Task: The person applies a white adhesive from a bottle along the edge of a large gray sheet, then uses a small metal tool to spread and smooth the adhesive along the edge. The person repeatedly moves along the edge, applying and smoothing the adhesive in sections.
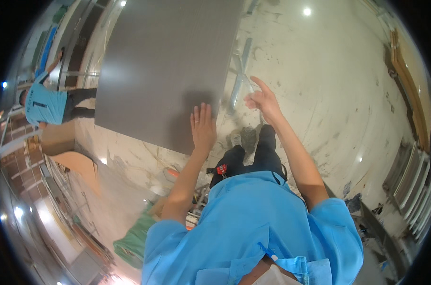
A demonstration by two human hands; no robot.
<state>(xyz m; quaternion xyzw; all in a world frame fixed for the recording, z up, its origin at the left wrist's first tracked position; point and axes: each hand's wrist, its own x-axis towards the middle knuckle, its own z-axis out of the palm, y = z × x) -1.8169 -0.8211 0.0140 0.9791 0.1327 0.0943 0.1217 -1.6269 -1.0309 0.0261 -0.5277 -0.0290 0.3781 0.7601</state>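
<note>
A large, flat dark grey-brown panel (163, 61) stretches away in front of me, raised above the floor. My left hand (203, 128) lies on its near right corner, fingers stretched out flat on the surface, with a ring on one finger. Off the panel's right edge, my right hand (263, 99) hangs in the air with nothing plainly in it. Its index finger points out and the other fingers are partly bent, slightly blurred. Below and beyond that hand, metal legs (239, 78) show beside the panel's edge.
Another person (47, 104) in a light blue shirt stands at the far left, one arm reaching to a rack. A green cloth or bag (135, 240) lies at lower left. Long boards (407, 85) lean along the right side. The pale floor (329, 90) is scuffed and stained.
</note>
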